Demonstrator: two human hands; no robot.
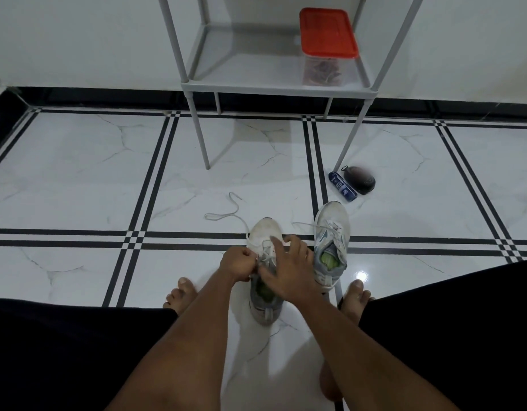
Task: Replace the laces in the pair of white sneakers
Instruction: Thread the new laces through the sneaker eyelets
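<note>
Two white sneakers stand on the tiled floor between my bare feet. The left sneaker [264,232] is under both hands. My left hand [238,264] pinches its white lace at the eyelets, fingers curled. My right hand [289,269] lies over the tongue with the thumb against the lace and the fingers spread and raised. A long loose end of that lace [226,213] trails out over the floor to the left. The right sneaker [330,244] stands beside it, still laced, with a green insole showing.
A grey metal shelf rack [274,84] stands ahead with a red-lidded plastic box [327,46] on it. A blue tube [343,186] and a dark round object [362,179] lie by its right leg. My feet [180,295] flank the sneakers.
</note>
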